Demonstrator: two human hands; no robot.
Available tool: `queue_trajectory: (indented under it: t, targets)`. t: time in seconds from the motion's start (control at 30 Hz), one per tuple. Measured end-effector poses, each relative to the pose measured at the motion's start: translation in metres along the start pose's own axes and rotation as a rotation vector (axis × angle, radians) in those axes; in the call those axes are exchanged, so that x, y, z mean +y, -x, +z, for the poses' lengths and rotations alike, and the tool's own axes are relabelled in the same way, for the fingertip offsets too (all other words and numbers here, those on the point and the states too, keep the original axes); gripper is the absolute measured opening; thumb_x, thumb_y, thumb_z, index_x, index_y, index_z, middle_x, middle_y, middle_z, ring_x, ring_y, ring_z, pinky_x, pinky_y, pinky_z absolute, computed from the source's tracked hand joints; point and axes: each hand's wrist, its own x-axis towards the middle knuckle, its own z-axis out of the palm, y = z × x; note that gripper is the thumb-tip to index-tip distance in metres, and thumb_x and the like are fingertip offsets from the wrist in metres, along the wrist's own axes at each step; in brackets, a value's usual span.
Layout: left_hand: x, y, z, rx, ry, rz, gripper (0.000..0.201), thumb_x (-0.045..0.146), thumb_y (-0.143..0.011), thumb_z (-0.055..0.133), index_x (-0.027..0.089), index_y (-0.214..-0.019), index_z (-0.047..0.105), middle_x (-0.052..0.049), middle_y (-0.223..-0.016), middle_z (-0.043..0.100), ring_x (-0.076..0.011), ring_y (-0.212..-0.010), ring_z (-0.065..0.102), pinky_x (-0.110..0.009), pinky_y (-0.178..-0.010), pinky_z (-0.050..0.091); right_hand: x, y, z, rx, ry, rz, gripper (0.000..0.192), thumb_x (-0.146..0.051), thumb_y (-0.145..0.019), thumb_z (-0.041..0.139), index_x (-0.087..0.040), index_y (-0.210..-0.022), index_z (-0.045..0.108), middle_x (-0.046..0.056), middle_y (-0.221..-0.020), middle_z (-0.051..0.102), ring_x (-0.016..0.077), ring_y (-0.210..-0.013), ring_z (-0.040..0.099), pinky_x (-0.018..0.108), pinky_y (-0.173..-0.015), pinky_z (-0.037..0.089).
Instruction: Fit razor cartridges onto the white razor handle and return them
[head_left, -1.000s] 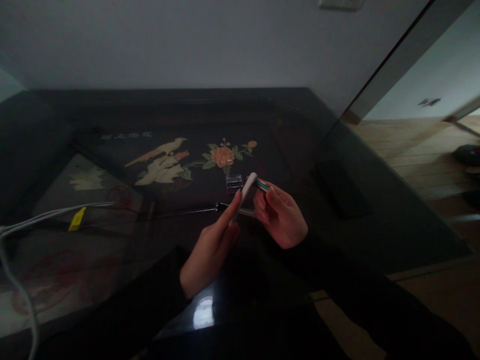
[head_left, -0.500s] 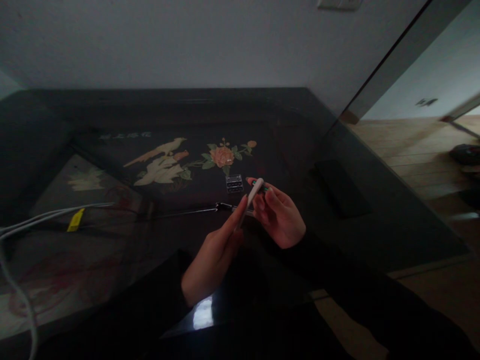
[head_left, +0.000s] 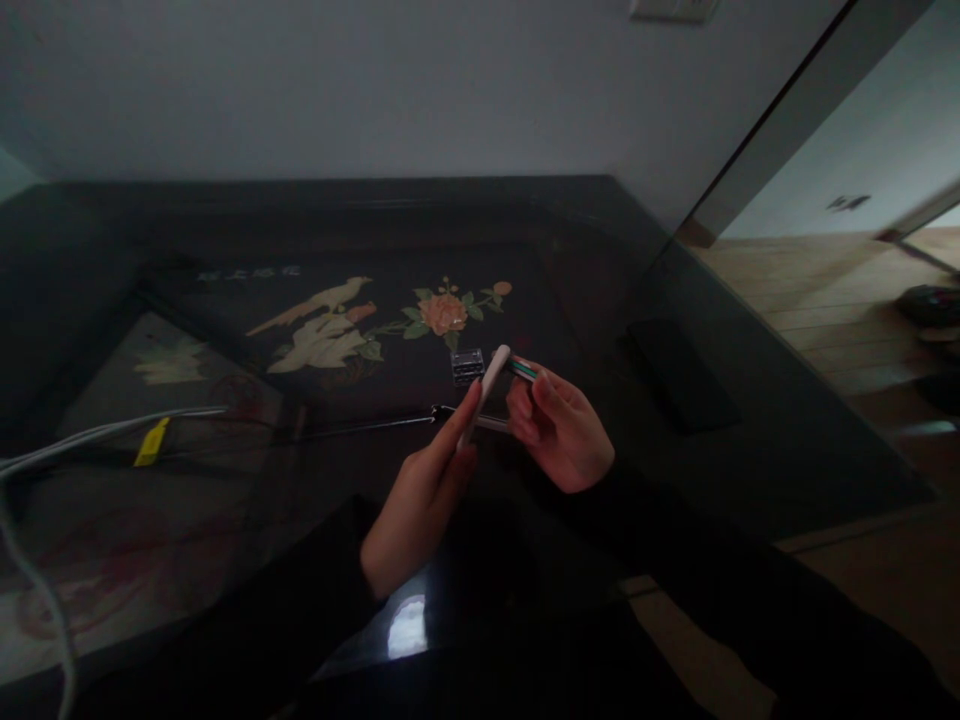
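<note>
Left hand [head_left: 420, 500]: pinching a white stick [head_left: 486, 392] — long axis tilting up and away.
Right hand [head_left: 559, 430]: gripping green-striped pens [head_left: 523, 371] — tips meeting the stick's top.

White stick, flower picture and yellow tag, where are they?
white stick [head_left: 487, 388], head view, middle of its shaft
flower picture [head_left: 443, 312], head view, centre of the orange bloom
yellow tag [head_left: 152, 441], head view, middle of the tag
</note>
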Motion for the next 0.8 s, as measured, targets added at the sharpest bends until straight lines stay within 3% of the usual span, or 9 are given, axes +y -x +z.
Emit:
queue_trajectory:
  t: [0.17, 0.4, 0.8]
  targets:
    - [0.0023, 0.0028, 0.0037, -0.022, -0.007, 0.003, 0.058, 0.025, -0.094, 0.043, 0.022, -0.15, 0.03, 0.0, -0.068, 0.06, -0.0168, -0.074, 0.061, -0.027, -0.072, 0.05, 0.0004, -0.0004, 0.0006, 0.018, -0.001, 0.016, 0.036, -0.043, -0.067, 0.08, -0.018, -0.088, 0.067, -0.008, -0.055, 0.048, 0.0044, -0.042, 0.034, 0.02, -0.038, 0.022]
    - [0.0019, 0.0084, 0.0073, -0.093, 0.029, 0.052, 0.055, 0.025, -0.094, 0.043, 0.022, -0.149, 0.035, 0.0, -0.067, 0.061, -0.0167, -0.069, 0.061, -0.025, -0.066, 0.051, 0.0016, -0.0008, -0.0011, 0.04, -0.052, 0.081, 0.042, -0.04, -0.064, 0.082, -0.02, -0.098, 0.07, -0.008, -0.056, 0.048, 0.0054, -0.048, 0.037, 0.019, -0.042, 0.03]
    - [-0.0014, -0.0001, 0.0002, -0.026, -0.019, 0.001, 0.058, 0.028, -0.095, 0.042, 0.023, -0.151, 0.029, 0.0, -0.072, 0.063, -0.0141, -0.063, 0.058, -0.024, -0.064, 0.051, -0.0006, -0.0018, -0.004, -0.038, -0.014, 0.019, 0.034, -0.041, -0.069, 0.08, -0.018, -0.088, 0.066, -0.007, -0.055, 0.048, 0.0044, -0.043, 0.035, 0.02, -0.039, 0.023]
